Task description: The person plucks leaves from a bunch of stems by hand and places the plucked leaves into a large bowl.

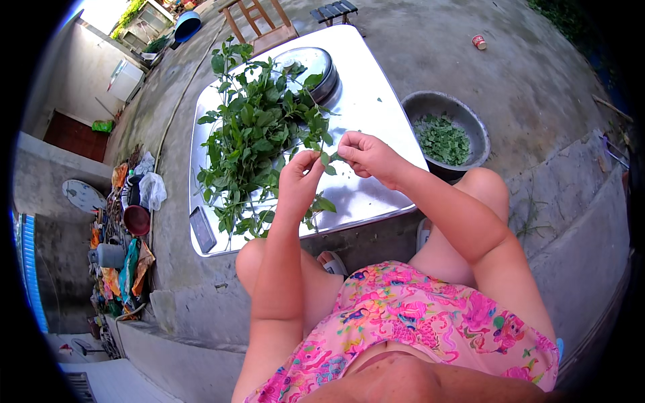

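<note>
A large heap of leafy green stems [257,126] covers the left half of a shiny metal-topped table [373,126]. At the heap's right edge, my left hand [302,176] pinches a leafy sprig [325,156] between thumb and forefinger. Close beside it, my right hand [365,153] has its thumb and fingertips closed on a green leaf at the same sprig. Some stems reach over a round metal lidded pan [312,70] at the table's far side. To the right of the table, a grey metal basin [481,136] holds many loose green leaves [443,141].
A smartphone [202,229] lies at the table's near left corner. Beyond the table stand a wooden chair [272,38] and a small slatted stool [333,11]. A paper cup [479,42] lies on the concrete floor. Bags and a red bowl [136,220] are piled at left.
</note>
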A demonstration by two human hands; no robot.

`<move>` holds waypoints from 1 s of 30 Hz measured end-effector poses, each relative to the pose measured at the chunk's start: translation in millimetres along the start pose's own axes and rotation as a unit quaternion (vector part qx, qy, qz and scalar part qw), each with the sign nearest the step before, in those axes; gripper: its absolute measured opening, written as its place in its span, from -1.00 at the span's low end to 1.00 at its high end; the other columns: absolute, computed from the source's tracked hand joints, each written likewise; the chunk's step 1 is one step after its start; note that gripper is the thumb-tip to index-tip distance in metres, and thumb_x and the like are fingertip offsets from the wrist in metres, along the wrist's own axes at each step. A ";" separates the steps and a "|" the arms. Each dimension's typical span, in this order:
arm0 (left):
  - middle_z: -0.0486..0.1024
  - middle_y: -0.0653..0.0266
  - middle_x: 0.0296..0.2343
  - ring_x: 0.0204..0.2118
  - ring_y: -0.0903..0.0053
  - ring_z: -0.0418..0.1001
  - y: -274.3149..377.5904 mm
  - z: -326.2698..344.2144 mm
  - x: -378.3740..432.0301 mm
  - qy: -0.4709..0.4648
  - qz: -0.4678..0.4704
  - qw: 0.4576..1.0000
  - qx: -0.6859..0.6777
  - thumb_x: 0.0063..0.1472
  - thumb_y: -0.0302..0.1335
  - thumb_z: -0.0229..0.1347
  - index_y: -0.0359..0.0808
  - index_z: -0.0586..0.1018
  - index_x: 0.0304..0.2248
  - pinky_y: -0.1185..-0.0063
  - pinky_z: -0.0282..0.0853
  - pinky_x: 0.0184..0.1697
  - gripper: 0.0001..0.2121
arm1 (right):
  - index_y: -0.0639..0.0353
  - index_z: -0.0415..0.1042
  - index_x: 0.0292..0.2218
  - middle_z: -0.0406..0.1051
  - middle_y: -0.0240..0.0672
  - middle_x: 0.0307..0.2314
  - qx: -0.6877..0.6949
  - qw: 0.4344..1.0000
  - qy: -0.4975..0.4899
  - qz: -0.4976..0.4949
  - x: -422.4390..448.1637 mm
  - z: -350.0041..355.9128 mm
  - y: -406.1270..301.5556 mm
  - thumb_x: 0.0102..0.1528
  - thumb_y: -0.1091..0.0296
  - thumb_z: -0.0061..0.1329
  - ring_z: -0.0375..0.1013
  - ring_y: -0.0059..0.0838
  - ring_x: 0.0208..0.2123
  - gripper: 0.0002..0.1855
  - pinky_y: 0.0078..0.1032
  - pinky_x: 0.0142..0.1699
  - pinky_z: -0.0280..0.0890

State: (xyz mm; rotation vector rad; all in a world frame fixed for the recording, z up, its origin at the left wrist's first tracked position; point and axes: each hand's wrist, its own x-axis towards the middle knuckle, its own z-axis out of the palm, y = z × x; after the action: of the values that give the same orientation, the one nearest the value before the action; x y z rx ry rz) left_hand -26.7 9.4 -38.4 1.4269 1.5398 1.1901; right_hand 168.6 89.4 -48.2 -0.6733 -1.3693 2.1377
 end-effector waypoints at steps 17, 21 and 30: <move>0.51 0.50 -0.45 -0.40 0.82 0.31 -4.0 1.6 0.1 -0.007 -0.052 0.994 -0.100 0.28 -0.45 0.11 -0.35 0.61 -0.31 0.75 0.20 -0.31 -0.87 | 0.14 0.33 -0.28 0.30 -0.51 -0.53 -0.080 0.997 0.005 -0.023 -3.3 12.3 -7.2 0.26 0.33 -0.08 0.18 -0.75 -0.55 -0.90 -0.71 -0.53 0.06; 0.50 0.51 -0.47 -0.42 0.82 0.30 1.2 5.6 -0.2 -0.016 -0.058 0.997 -0.039 0.28 -0.45 0.11 -0.34 0.61 -0.31 0.75 0.20 -0.34 -0.87 | 0.22 0.32 -0.30 0.35 -0.38 -0.56 -0.324 0.924 0.049 -0.197 3.3 4.7 -2.0 0.21 0.34 -0.02 0.32 -0.59 -0.50 -0.85 -0.54 -0.41 0.23; 0.50 0.47 -0.50 -0.44 0.80 0.33 9.0 2.7 -3.0 0.026 -0.023 0.999 0.002 0.25 -0.44 0.14 -0.38 0.62 -0.28 0.73 0.24 -0.37 -0.84 | 0.21 0.26 -0.27 0.40 -0.32 -0.47 -0.203 0.972 0.060 -0.104 5.1 -12.1 -12.3 0.19 0.48 -0.09 0.26 -0.62 -0.57 -0.92 -0.59 -0.49 0.15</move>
State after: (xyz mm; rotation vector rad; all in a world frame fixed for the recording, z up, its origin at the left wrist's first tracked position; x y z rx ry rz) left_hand -20.8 6.6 -31.0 1.3652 1.6025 1.2051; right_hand 174.4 105.3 -41.9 -0.7598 -1.7446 1.6404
